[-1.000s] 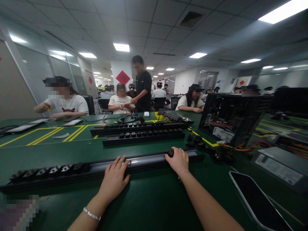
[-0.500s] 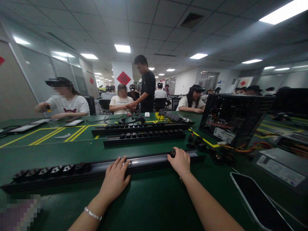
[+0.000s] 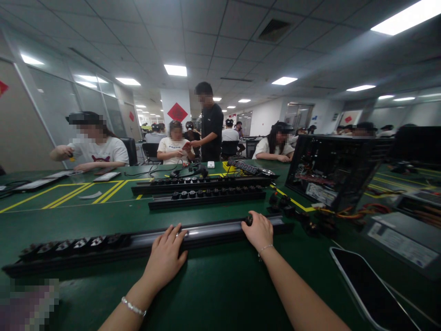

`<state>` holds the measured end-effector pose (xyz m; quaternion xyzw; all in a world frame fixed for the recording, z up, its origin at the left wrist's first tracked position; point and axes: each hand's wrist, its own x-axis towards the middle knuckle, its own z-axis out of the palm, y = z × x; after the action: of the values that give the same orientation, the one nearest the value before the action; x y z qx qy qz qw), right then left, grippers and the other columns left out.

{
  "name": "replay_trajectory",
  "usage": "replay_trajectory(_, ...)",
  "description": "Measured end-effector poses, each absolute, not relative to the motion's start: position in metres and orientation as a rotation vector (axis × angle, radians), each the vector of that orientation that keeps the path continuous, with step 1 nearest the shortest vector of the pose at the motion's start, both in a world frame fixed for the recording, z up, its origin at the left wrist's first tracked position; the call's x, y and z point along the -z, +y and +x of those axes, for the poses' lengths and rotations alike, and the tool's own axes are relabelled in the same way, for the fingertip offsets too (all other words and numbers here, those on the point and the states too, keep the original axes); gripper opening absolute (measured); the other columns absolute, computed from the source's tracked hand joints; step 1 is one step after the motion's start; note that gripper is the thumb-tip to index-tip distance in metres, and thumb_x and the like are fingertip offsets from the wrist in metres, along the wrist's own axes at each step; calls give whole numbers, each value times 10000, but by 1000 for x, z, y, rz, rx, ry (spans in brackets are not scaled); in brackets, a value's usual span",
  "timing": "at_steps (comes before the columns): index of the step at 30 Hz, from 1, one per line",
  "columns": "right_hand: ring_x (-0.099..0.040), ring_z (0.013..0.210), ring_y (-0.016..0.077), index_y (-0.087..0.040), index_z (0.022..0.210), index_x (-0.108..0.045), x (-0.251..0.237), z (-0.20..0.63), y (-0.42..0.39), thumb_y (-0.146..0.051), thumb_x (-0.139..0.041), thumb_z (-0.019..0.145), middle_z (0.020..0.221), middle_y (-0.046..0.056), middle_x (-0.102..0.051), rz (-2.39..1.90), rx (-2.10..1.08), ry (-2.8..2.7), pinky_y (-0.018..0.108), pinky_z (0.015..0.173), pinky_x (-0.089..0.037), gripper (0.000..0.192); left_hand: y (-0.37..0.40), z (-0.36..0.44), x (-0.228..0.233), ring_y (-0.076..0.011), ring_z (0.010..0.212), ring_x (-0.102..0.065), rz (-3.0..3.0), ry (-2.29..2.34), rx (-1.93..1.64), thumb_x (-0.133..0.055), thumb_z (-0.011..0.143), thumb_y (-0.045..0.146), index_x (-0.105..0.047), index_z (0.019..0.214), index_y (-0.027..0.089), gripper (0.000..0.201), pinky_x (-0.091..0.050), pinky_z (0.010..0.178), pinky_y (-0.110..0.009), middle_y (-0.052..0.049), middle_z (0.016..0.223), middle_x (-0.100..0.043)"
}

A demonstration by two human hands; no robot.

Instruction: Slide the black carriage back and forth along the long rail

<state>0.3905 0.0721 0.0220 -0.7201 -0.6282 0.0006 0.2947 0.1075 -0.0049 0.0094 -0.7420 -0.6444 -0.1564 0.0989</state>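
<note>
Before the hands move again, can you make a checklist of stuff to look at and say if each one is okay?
1. Left hand lies flat on the long black strip, steadying it: ok.
2. Right hand is closed on a small black plug at the strip: ok.
3. Whether that plug sits fully in its slot: cannot tell, the fingers hide it.
4. Strip lies flat on the green table: ok.
5. Phone beside the right forearm, near the table's edge, could get bumped: not ok.
6. Loose black plugs wait just past the right hand, within easy reach: ok.
</note>
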Motion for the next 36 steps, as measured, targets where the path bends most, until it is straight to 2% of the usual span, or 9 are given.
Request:
replay_trajectory(25, -408, 1173, 240, -180, 1183, -502, -20, 395, 73, -352, -485, 750, 1202, 83, -554, -1948, 13, -1625, 386, 1011, -204, 466, -5, 108, -9, -245, 1319, -290, -2190, -1891, 444, -461, 769, 302, -457, 1276, 259, 509, -266, 1031, -440, -30, 1422, -379)
replay_trajectory(36, -417, 1172, 243, -165, 1208, -474, -22, 399, 73, -331, -474, 757, 1194, 88, -562, -1938, -29, -1616, 371, 1001, -229, 480, -5, 108, -9, -248, 1320, -289, -2196, -1890, 462, -465, 771, 307, -460, 1275, 262, 507, -275, 1028, -439, -34, 1422, -379)
